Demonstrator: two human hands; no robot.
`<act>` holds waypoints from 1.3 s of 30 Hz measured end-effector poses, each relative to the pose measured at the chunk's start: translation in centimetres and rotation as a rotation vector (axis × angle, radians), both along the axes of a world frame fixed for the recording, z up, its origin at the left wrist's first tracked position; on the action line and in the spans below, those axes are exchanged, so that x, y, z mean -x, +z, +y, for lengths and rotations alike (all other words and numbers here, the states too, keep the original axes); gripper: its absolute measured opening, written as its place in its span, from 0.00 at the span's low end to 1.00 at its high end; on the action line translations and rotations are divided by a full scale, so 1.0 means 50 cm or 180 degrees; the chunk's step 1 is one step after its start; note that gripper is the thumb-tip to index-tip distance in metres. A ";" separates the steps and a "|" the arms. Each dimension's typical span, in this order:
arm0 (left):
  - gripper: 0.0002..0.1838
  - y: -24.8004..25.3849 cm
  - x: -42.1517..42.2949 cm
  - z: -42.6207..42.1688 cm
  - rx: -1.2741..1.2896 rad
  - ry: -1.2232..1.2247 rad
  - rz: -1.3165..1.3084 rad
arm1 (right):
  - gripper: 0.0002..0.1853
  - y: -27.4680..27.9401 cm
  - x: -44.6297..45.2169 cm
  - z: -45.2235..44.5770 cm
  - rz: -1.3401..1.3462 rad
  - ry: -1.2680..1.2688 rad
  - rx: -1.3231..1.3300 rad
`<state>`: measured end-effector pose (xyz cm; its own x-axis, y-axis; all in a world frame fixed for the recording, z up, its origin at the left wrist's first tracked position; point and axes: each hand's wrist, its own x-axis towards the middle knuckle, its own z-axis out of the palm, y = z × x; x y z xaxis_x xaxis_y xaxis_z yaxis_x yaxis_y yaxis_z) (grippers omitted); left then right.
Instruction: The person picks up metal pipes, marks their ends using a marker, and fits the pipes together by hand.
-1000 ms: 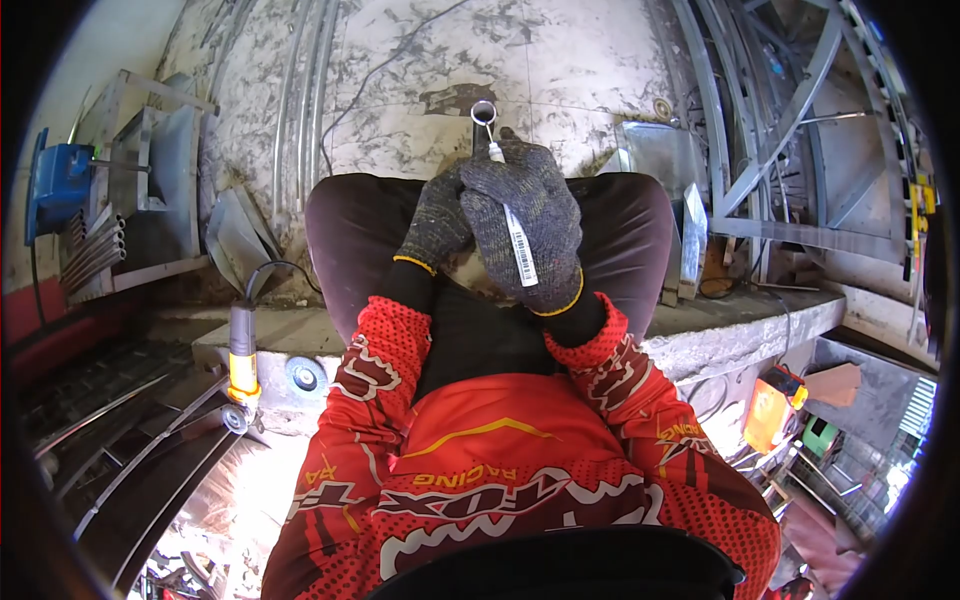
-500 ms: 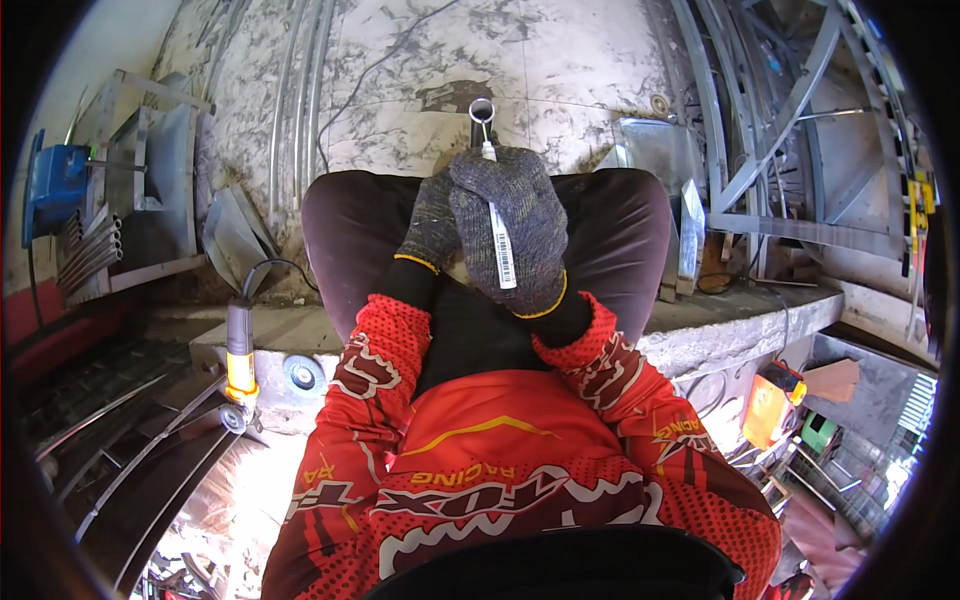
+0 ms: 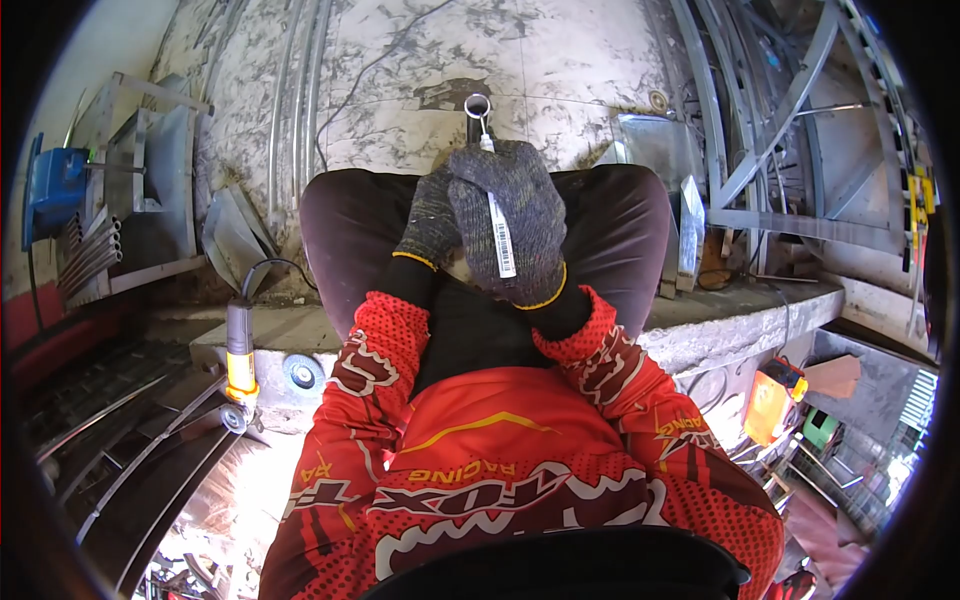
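Both my hands wear dark grey knitted gloves with yellow cuffs and meet between my knees. My left hand (image 3: 428, 215) is closed, its fingers partly hidden behind my right hand; it seems to be around a round metal tube (image 3: 474, 128). The tube's open end points away from me, with a bright rim. My right hand (image 3: 530, 215) is wrapped round a slim white pen-like tool (image 3: 503, 240) with a barcode label. The tool's thin tip is at the near side of the tube's rim. Most of the tube is hidden by the gloves.
An angle grinder (image 3: 240, 350) stands at left beside a grinding disc (image 3: 303, 373) on the concrete ledge (image 3: 740, 335). Metal frames (image 3: 770, 150) stand at right, with a sheet-metal piece (image 3: 690, 235) nearer. Long bars (image 3: 298, 100) and a cable (image 3: 360, 80) lie on the floor ahead.
Both hands, the tube and the white tool have shifted very slightly away and to the left. The grip looks the same.
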<state>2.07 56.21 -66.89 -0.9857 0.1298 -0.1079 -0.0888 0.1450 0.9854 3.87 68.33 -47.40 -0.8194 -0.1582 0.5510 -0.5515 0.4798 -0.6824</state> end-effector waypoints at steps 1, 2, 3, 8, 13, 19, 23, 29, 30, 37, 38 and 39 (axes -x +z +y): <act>0.23 0.000 0.001 0.001 -0.0100 0.0046 0.0013 | 0.17 0.001 0.001 -0.001 -0.0007 -0.0025 0.0009; 0.23 0.000 0.002 0.001 -0.0200 0.0090 0.0028 | 0.17 0.001 0.001 -0.001 -0.0016 -0.0050 0.0016; 0.23 0.000 0.003 -0.001 0.0029 -0.0024 0.0116 | 0.17 -0.001 0.003 0.000 -0.0021 -0.0049 0.0013; 0.22 -0.009 0.001 -0.004 0.0230 -0.0144 0.0197 | 0.16 -0.009 0.007 -0.001 0.0141 -0.0026 0.0061; 0.21 -0.002 0.001 -0.006 0.0411 -0.0224 0.0444 | 0.17 -0.009 0.008 -0.002 0.0127 -0.0001 0.0087; 0.21 0.005 0.002 -0.011 0.0747 -0.0415 0.0373 | 0.17 -0.011 0.008 -0.002 0.0182 0.0029 0.0164; 0.21 0.012 0.000 -0.009 0.0755 -0.0378 0.0297 | 0.17 -0.007 0.008 0.002 0.0124 0.0054 -0.0031; 0.20 -0.002 0.001 -0.009 0.0566 -0.0270 0.0420 | 0.18 -0.012 0.009 0.002 -0.0006 0.0016 0.0011; 0.20 -0.005 0.000 -0.010 0.0747 -0.0335 0.0447 | 0.18 -0.012 0.009 0.002 -0.0006 0.0018 0.0013; 0.18 0.007 0.001 -0.006 0.0951 -0.0318 0.0633 | 0.18 -0.012 0.014 -0.002 0.0077 -0.0018 0.0053; 0.18 0.003 0.001 -0.006 0.0961 -0.0313 0.0680 | 0.18 -0.012 0.014 -0.002 0.0123 -0.0030 0.0068; 0.18 -0.001 0.002 -0.007 0.0996 -0.0369 0.0658 | 0.18 -0.011 0.015 -0.002 0.0125 -0.0029 0.0069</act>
